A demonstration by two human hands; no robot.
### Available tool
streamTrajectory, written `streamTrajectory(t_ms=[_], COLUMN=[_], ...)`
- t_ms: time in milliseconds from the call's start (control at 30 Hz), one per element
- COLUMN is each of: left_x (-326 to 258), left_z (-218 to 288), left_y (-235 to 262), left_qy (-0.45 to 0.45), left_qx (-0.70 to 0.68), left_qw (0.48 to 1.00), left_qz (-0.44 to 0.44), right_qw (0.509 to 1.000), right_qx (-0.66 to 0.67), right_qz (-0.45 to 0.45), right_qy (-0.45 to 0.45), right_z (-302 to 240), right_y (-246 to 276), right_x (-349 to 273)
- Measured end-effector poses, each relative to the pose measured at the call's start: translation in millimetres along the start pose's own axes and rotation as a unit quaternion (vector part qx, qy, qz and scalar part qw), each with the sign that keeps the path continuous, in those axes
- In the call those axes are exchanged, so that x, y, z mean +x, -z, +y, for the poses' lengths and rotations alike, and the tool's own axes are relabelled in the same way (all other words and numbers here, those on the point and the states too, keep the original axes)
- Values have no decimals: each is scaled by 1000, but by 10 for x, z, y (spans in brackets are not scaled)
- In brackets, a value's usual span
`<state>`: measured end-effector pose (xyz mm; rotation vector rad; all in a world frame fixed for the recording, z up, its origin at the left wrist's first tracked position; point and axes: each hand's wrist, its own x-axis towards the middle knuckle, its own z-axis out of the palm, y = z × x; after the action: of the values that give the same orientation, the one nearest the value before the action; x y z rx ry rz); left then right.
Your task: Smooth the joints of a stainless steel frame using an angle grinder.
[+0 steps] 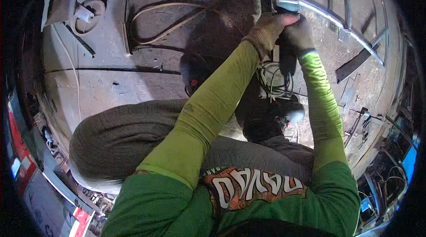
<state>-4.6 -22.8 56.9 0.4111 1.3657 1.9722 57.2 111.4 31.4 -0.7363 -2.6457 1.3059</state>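
Both gloved hands close round one angle grinder (pixel 284 55) at one o'clock: left hand (pixel 267 30) high on it, right hand (pixel 298 33) beside it. Its head meets one curved metal bar (pixel 337 21). A loose cable (pixel 273 81) (coiled below) could snag and jerk the tool; sparks might fly

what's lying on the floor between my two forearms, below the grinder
In the head view, between the left forearm and right forearm, a tangle of dark cable lies on the floor below the angle grinder.
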Motion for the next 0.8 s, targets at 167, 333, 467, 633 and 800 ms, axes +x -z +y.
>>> streamTrajectory(t_ms=[167, 333, 467, 633, 800], left_x=[113, 163, 204, 186, 135], left_z=[-169, -81, -204, 25, -214], left_y=[210, -153, -42, 113, 472], left_qy=[70, 54, 10, 30, -1], left_qx=[-21, 156, 341, 260, 285], left_qw=[995, 984, 918, 956, 958], left_qz=[60, 67, 203, 135, 27], right_qw=[986, 924, 946, 976, 999], right_qx=[149, 365, 320, 143, 24], right_qz=[-37, -102, -52, -66, -5], right_qy=[73, -53, 16, 150, 45], right_z=[-529, 252, -276, -24, -411], right_y=[83, -183, -100, -223, -285], right_x=[-425, -619, -579, -428, -548])
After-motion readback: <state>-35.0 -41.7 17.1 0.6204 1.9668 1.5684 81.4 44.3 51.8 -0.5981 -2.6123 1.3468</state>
